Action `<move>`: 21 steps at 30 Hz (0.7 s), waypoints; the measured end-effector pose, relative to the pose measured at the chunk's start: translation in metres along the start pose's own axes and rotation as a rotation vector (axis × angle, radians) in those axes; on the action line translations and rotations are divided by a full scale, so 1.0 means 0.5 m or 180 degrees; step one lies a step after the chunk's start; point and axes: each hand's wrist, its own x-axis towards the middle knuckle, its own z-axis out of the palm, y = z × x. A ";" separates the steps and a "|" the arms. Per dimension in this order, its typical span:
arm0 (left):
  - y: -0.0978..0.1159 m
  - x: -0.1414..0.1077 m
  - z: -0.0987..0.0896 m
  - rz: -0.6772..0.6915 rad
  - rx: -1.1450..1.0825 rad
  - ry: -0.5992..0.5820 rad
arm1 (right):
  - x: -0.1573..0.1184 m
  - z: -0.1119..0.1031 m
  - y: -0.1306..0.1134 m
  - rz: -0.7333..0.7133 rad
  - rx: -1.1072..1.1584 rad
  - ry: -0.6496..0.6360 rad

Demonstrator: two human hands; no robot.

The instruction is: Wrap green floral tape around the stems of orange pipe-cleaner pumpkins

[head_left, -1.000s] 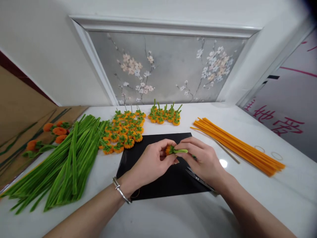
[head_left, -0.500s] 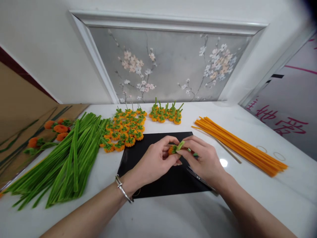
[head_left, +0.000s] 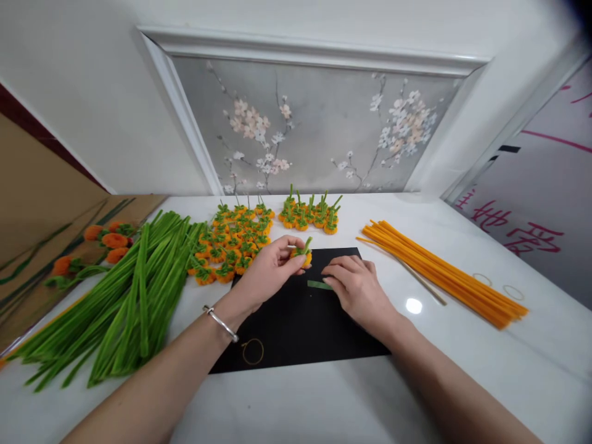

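Observation:
Between the thumb and fingers of my left hand is a small orange pumpkin with a green stem pointing up. My right hand is over the right part of the black mat, its fingers bent and pressed together. A flat green strip lies on the mat and reaches to the fingertips of my right hand; its far end is hidden under them. To the left of my left hand are many orange pumpkins with green tops.
Green fuzzy stems lie in a pile at the left, by orange flowers on cardboard. Stemmed pumpkins stand at the back. Orange fuzzy stems lie at the right. A thin ring rests on the mat.
My hands have moved apart. My left hand has carried the pumpkin up and left, while my right hand has let go of its stem and now rests near the green strip.

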 end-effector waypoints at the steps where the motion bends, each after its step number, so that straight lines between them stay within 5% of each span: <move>1: -0.006 0.004 -0.006 -0.0004 0.0083 0.0021 | 0.001 0.006 -0.006 -0.0013 -0.0116 -0.0051; 8: -0.031 0.013 -0.014 0.0127 0.0061 0.0041 | 0.004 0.017 -0.022 -0.0083 -0.0219 -0.0308; 16: -0.031 0.001 0.009 0.0283 0.0126 -0.0185 | -0.002 -0.018 -0.027 0.0283 0.1021 0.0318; 21: -0.033 -0.004 0.027 0.0172 0.0285 -0.0324 | -0.002 -0.019 -0.023 0.0373 0.0962 0.0529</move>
